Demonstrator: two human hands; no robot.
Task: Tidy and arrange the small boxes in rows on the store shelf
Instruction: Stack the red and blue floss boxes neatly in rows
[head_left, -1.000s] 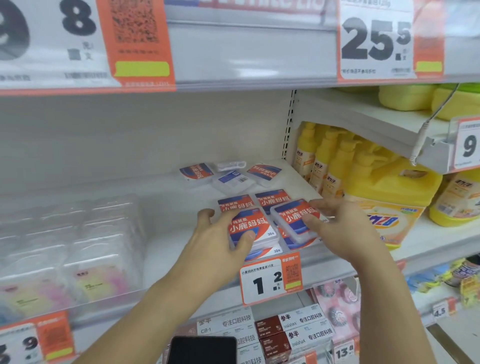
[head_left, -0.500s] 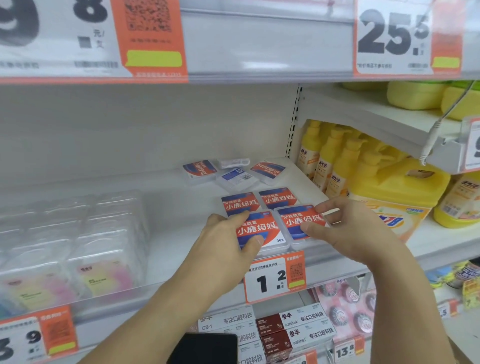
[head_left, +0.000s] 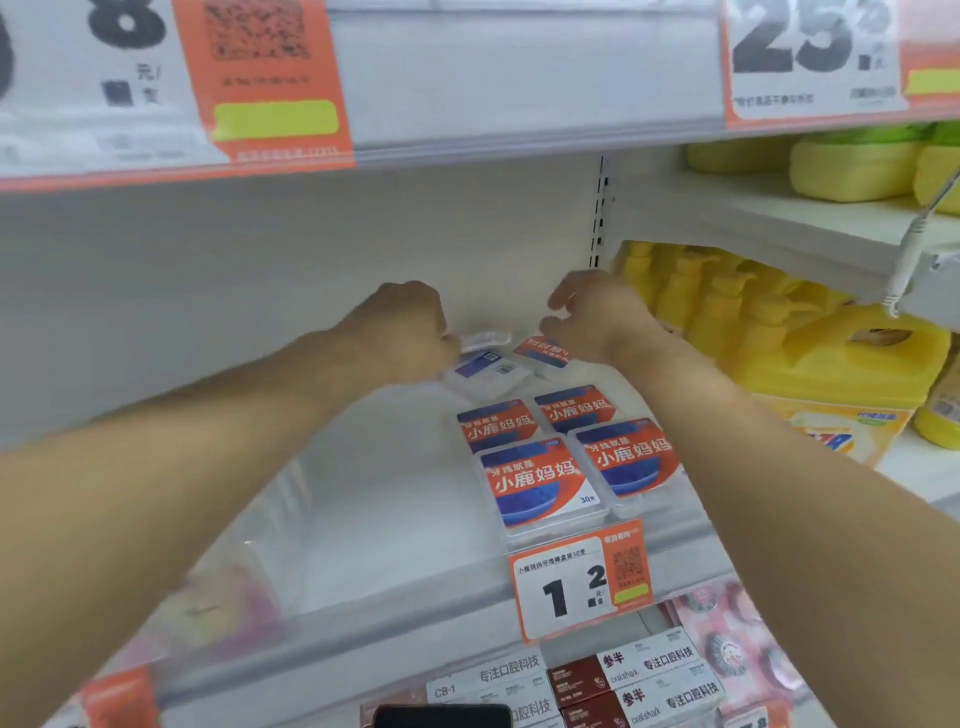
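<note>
**Both hands reaching to the back of the shelf**

Both arms are stretching deep over the white shelf (head_left: 363, 467). The left hand (head_left: 410, 332) is hovering knuckles-up at the back, fingers curled under; whether it is gripping anything underneath, I cannot tell. Just beside it, a clear box with a blue label (head_left: 488, 371) is lying flat, and a white box (head_left: 485, 340) is sitting behind that, at the hand's edge.

The right hand (head_left: 597, 317) is poised over a tilted red-label box (head_left: 543, 356), fingers loosely bent and spread, the heel of the hand near or touching the box; contact is blurred.

Nearer the front, four red-and-blue boxes are lying face-up in two rows of two: back left box (head_left: 498, 423), back right box (head_left: 576, 408), front left box (head_left: 540, 483), front right box (head_left: 628, 460). They are sitting close together, edges nearly meeting.

A price tag (head_left: 579, 587) reading 1.2 is hanging on the shelf lip below the front row. Yellow detergent bottles (head_left: 779, 322) are standing in the neighbouring bay to the right.
</note>
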